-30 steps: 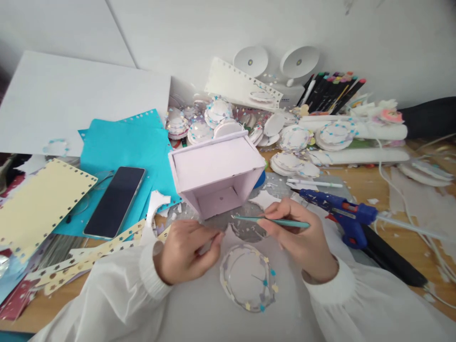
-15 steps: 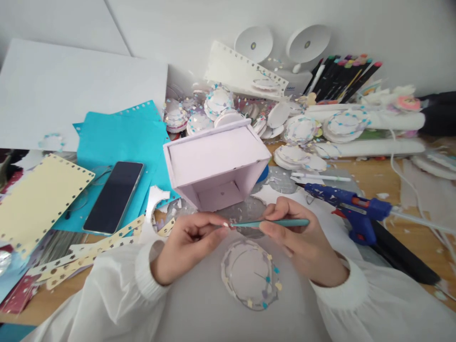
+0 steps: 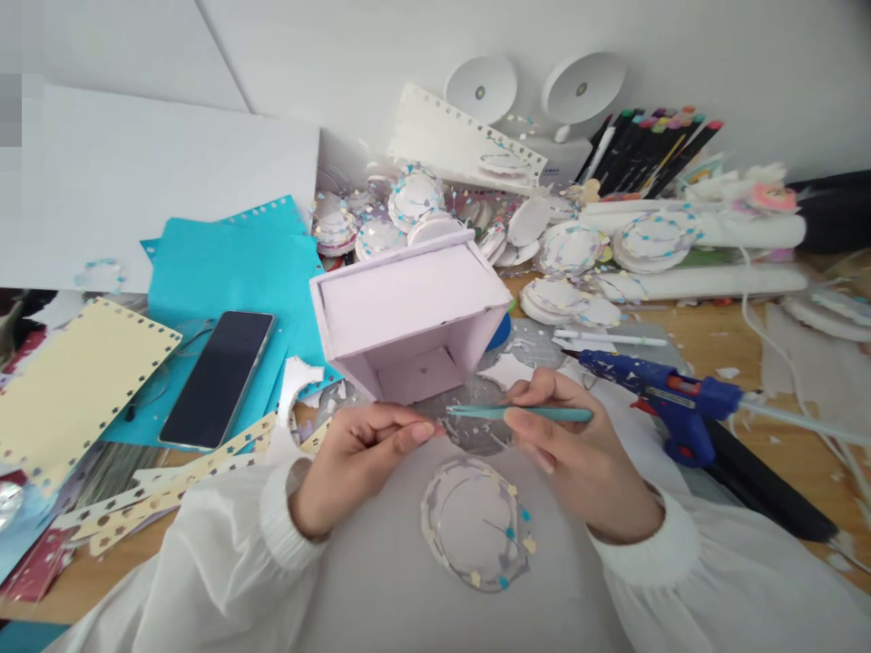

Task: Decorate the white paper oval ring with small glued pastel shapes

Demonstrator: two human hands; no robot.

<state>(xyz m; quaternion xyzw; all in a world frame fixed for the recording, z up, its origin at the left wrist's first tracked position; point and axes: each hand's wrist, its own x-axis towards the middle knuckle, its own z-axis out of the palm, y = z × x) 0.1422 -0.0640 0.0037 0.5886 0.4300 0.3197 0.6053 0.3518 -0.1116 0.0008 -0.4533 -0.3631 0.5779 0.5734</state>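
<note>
Thumb and forefinger of my left hand are pinched together; whatever lies between them is too small to make out. My right hand grips teal tweezers, whose tips point left, a little apart from my left fingertips. Below and between both hands lies a round white wreath of wire with small blue, yellow and purple stars. Just beyond my hands stands a pale pink box, its opening facing me.
A blue glue gun lies on the right, near white rolls and markers. A phone rests on blue paper at the left. More decorated discs are piled behind the box.
The tweezers have drawn slightly up and away from my left fingertips, and their tips have parted. The small pale piece at my left fingertips no longer shows.
</note>
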